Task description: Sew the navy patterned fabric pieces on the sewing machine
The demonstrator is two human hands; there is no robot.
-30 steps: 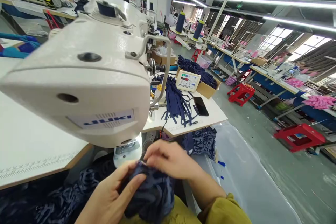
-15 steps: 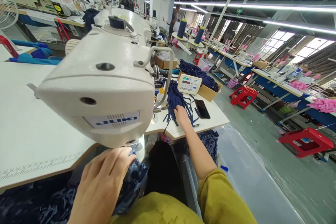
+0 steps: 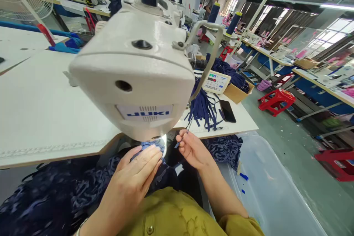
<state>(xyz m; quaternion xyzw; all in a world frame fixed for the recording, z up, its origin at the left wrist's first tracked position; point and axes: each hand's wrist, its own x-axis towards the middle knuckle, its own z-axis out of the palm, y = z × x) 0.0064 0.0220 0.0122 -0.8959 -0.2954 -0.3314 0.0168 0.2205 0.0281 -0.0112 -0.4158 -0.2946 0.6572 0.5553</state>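
Observation:
My left hand (image 3: 135, 177) lies with its fingers stretched over blue patterned fabric (image 3: 152, 144), under the head of a white sewing machine (image 3: 135, 77). The machine head hides the needle area. My right hand (image 3: 195, 149) is closed in a pinch on a thin navy strip (image 3: 177, 144), just in front of the table edge and right of the lit needle area. Behind it, a bundle of navy strips (image 3: 204, 110) hangs loosely over the tabletop. More dark blue patterned fabric (image 3: 91, 188) is heaped below the table, left of my left hand.
A phone (image 3: 228, 111) lies right of the bundle, near a control panel (image 3: 216, 82) and a cardboard box (image 3: 238, 92) of navy strips. A translucent plastic bin (image 3: 271, 180) stands at my right, with patterned fabric (image 3: 225, 151) beside it. Red stools (image 3: 276, 100) stand on the floor.
My right hand has come from the strip bundle toward the machine with one strip pinched in it. My left hand has flattened over the fabric. The view has shifted left.

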